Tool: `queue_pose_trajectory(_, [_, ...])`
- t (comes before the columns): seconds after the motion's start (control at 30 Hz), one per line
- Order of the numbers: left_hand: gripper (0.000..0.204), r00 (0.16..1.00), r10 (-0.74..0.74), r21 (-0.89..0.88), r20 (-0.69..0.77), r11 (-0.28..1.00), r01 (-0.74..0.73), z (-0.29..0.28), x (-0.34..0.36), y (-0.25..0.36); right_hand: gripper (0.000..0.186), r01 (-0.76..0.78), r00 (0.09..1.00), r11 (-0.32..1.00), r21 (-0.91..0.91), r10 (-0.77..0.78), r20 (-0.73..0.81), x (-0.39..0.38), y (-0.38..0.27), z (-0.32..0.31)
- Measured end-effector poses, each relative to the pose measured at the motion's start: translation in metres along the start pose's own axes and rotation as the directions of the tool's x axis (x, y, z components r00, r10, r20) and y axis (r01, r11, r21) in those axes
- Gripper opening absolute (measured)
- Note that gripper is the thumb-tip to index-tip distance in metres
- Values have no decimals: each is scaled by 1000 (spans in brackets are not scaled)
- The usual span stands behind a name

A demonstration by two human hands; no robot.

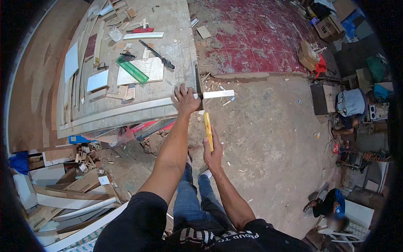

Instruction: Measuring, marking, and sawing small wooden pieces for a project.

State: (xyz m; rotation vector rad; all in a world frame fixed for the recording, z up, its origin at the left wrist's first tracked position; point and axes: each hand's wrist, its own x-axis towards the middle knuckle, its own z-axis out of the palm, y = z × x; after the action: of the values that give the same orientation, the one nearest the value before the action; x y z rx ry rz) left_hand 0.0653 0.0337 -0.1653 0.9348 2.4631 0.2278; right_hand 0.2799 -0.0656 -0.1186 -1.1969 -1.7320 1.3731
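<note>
My left hand (186, 100) presses with spread fingers on a long white wooden strip (126, 108) along the near edge of the worktable (163, 17). A white end piece (218, 93) juts out past the table's right edge, just right of that hand. My right hand (213, 149) grips the yellow handle of a saw (208, 122); its thin blade points up to the strip at the table's corner, touching or crossing it.
The table carries a green ruler (132, 69), a black tool (156, 54), boards and offcuts. Timber scraps (75, 185) pile at lower left. Concrete floor (268, 138) with scattered chips lies right, red tiles (252, 33) beyond. Two other people (351, 105) (329, 206) are among clutter at right.
</note>
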Motion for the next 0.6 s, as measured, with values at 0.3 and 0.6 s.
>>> queue_pose_trajectory(0.3, [63, 1000, -19, -78, -17, 997, 17, -11, 5, 12, 49, 75, 993, 997, 6, -74, -87, 4, 3, 1])
queue_pose_trajectory(0.6, [63, 1000, 0, -96, -13, 995, -1, -13, 0, 11, 42, 74, 959, 997, 26, -64, -275, 9, 26, 0])
